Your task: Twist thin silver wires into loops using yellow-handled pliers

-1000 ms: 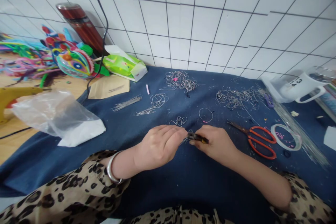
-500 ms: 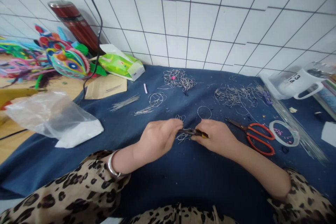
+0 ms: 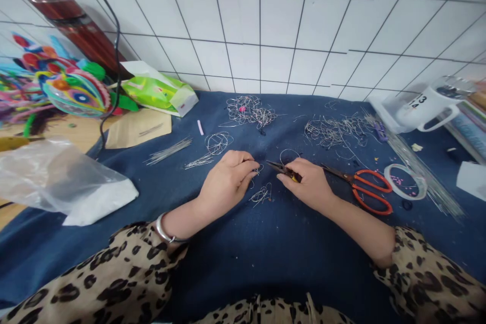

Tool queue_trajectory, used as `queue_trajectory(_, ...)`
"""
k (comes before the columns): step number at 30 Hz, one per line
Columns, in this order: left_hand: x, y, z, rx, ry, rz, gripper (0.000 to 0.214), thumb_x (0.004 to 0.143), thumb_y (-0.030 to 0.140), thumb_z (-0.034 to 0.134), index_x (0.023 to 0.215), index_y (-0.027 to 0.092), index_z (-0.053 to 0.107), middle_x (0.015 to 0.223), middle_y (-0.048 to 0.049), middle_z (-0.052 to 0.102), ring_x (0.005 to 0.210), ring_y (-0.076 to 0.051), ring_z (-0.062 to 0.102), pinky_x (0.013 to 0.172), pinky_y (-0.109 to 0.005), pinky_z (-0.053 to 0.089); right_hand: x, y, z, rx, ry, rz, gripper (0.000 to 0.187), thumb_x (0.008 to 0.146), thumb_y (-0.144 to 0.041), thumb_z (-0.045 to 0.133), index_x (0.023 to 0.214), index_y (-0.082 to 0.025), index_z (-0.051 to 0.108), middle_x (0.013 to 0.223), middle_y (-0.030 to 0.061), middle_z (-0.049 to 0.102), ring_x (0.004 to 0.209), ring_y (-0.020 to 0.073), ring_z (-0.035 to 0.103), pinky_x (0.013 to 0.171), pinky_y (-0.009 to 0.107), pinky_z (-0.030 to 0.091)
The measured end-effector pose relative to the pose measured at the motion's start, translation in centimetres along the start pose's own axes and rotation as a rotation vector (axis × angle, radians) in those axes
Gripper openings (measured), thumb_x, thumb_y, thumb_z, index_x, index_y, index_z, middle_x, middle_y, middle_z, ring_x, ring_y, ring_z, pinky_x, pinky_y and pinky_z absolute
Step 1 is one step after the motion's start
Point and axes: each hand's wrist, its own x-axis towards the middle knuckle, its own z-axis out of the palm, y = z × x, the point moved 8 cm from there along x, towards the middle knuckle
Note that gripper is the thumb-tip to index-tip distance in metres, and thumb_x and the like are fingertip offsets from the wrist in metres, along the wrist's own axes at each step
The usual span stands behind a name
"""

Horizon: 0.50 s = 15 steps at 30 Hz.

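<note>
My left hand (image 3: 230, 178) is closed, its thumb and fingertips pinching a small piece of bent wire (image 3: 256, 169). Across a narrow gap, my right hand (image 3: 309, 181) grips needle-nose pliers (image 3: 281, 167), whose dark jaws point left toward that wire. Parts of the plier handles are hidden in the palm. Just below the gap, a small tangle of wire (image 3: 261, 194) lies on the dark blue cloth (image 3: 281, 253). A thin wire loop (image 3: 289, 151) shows behind my right hand.
Orange-handled scissors (image 3: 370, 191) and a round dish with pink beads (image 3: 405, 182) lie at right. Wire heaps (image 3: 250, 111) sit near the tiled wall. A white mug (image 3: 433, 106) stands far right; a plastic bag (image 3: 68, 177) and a red thermos (image 3: 79, 30) are at left.
The plier jaws have come away from my left fingers, opening a gap between the hands. Bent wire now shows at my left fingertips. The whole view has shifted slightly.
</note>
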Motion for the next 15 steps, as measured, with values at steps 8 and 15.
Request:
queue_trajectory(8,-1.7,1.7,1.6,0.098,-0.413,-0.048,0.015,0.085,0.027,0.049,0.086,0.017,0.060,0.080,-0.0049,0.057,0.084,-0.020,0.053,0.075,-0.034,0.044,0.0,0.0,0.3,-0.001,-0.031,-0.017,0.015,0.080,-0.032,0.054,0.072,-0.019,0.055,0.069,-0.0013,0.050,0.067,0.0114,0.047,0.063,0.023,0.035)
queue_trajectory(15,-2.2,1.4,2.6,0.114,-0.458,-0.073,0.013,0.086,0.019,0.044,0.084,0.017,0.057,0.080,-0.0037,0.056,0.081,-0.018,0.054,0.073,-0.031,0.044,0.0,0.0,0.4,-0.004,-0.047,-0.016,0.015,0.079,-0.032,0.055,0.072,-0.019,0.056,0.071,-0.0017,0.051,0.068,0.0111,0.047,0.062,0.023,0.035)
